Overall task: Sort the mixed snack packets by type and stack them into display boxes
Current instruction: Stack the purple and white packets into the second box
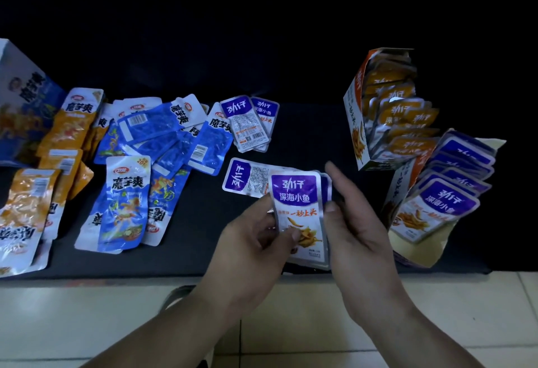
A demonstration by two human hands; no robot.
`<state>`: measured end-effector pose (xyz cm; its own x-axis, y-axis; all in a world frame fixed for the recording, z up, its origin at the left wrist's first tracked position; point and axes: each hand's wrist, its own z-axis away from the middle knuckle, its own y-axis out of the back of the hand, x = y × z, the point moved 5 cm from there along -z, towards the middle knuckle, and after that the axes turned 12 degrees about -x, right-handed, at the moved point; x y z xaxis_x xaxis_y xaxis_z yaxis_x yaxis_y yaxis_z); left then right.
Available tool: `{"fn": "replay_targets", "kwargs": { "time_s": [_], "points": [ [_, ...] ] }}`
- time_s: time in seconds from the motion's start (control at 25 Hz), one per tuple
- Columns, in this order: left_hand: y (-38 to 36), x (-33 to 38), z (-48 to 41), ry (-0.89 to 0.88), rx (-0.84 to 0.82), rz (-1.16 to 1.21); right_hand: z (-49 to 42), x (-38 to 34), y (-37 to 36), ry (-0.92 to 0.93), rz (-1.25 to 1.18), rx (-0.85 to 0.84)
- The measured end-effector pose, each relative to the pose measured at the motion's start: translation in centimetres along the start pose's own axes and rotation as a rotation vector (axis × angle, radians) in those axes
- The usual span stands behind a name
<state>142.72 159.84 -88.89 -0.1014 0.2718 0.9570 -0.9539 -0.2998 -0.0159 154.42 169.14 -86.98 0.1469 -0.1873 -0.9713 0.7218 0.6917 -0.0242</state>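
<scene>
The left hand (256,239) and the right hand (358,222) hold a small stack of purple packets (300,210) between them. The packets are flat and shiny. They have silver edges, round corners, a purple top and a picture of little fish. The left thumb pinches the stack near its bottom left corner, and the fingers curl behind. The right thumb presses on the stack's right edge, and the long fingers stand up behind it. So both hands are clamped on the stack. It stands upright with its front to the camera. The black table (198,222) lies under it.

Just behind the stack, a bit to its left, one purple packet (247,177) lies flat on its side. Farther behind are two more purple ones (250,123). Far to the left of the stack, crinkly blue packets (125,201) and orange packets (70,123) lie in a mixed heap. Right of the stack sits a paper box of purple packets (403,181). Behind that stands a tall box of orange packets (353,117).
</scene>
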Motion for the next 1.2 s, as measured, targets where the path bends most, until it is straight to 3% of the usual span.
{"fn": "replay_targets", "kwargs": {
  "time_s": [0.24,0.36,0.44,0.52,0.64,0.84,0.96,1.08,1.2],
  "points": [
    [-0.8,1.4,-0.7,-0.09,-0.132,-0.328,-0.3,0.2,-0.1,0.017,0.189,-0.084],
    [3.0,0.9,-3.5,-0.167,-0.021,-0.842,-0.7,1.0,1.9,-0.06,0.15,0.026],
    [5.5,0.1,-6.0,-0.042,-0.041,-1.127,-0.7,1.5,3.1,-0.121,0.122,0.095],
    [6.6,-1.1,-7.6,0.066,-0.133,-1.21,-0.5,1.8,3.9,-0.139,0.125,0.134],
    [6.8,-1.1,-7.2,-0.076,-0.068,-1.356,-0.3,1.6,3.6,-0.157,0.13,0.114],
    [6.6,0.3,-5.4,-0.255,0.099,-1.26,-0.5,1.7,3.4,-0.186,0.146,0.107],
    [8.1,1.6,-4.2,-0.171,0.239,-0.834,-0.7,1.3,3.5,-0.187,0.15,0.096],
    [8.0,2.6,-2.8,-0.063,0.241,-0.297,-1.2,1.1,3.7,-0.199,0.138,0.079],
    [7.3,4.5,-1.9,-0.131,0.164,-0.221,-1.1,1.4,3.9,-0.232,0.129,0.11]
  ]
}}
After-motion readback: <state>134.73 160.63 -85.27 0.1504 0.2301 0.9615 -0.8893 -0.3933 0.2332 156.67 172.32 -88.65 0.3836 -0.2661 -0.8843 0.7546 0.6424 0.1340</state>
